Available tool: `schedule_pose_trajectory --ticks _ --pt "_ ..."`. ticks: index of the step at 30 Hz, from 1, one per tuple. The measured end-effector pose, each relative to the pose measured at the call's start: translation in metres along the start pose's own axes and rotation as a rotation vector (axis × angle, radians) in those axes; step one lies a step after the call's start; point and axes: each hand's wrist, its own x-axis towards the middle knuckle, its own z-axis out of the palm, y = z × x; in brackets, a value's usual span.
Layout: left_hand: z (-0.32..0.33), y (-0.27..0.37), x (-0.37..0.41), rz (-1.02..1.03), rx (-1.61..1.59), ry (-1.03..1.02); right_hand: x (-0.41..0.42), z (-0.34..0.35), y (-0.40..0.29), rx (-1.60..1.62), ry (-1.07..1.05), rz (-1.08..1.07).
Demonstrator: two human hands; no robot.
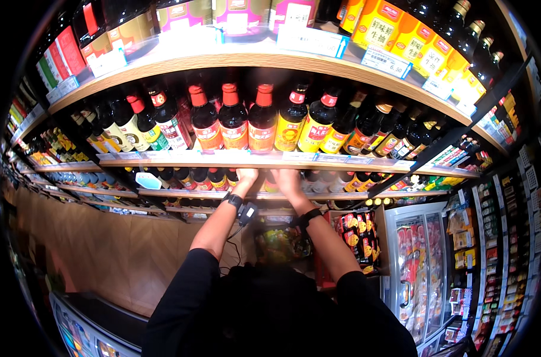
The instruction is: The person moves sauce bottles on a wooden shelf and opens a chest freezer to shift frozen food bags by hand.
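Note:
Both my arms reach forward to a lower shelf of dark sauce bottles. My left hand (247, 175) is at the shelf opening, beside a row of bottles with red caps (217, 179); its fingertips are hidden under the shelf board above. My right hand (287, 178) is a little to the right, blurred, close to a pale-labelled bottle (271, 183); its fingers are partly hidden too. Whether either hand grips anything does not show. On the shelf above stand dark glass bottles with red necks and orange labels (234, 129) and bottles with yellow labels (289, 129).
The wooden edge of the middle shelf (261, 159) runs just above my hands. Below right stand a box of black-and-red packets (359, 241) and a glass-doored fridge (415, 267). Green packets (283, 243) lie low in front of me. A dark-topped chest (105, 317) stands at lower left.

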Motion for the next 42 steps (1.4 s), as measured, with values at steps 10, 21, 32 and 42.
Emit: schedule_pose_trajectory --ticks 10,21,32,42 --pt "-0.01 0.0 -0.025 0.06 0.087 -0.034 0.005 -0.004 -0.009 -0.025 -0.07 0.048" --pt "-0.046 -0.005 -0.028 0.218 0.063 -0.254 0.009 0.006 0.0 -0.06 0.133 -0.051" --pt "-0.035 -0.002 -0.032 0.108 0.034 -0.186 0.003 -0.023 -0.018 -0.047 -0.13 0.165" --pt "-0.016 -0.013 -0.115 0.277 -0.25 0.079 -0.123 -0.06 0.037 0.307 0.023 0.101"
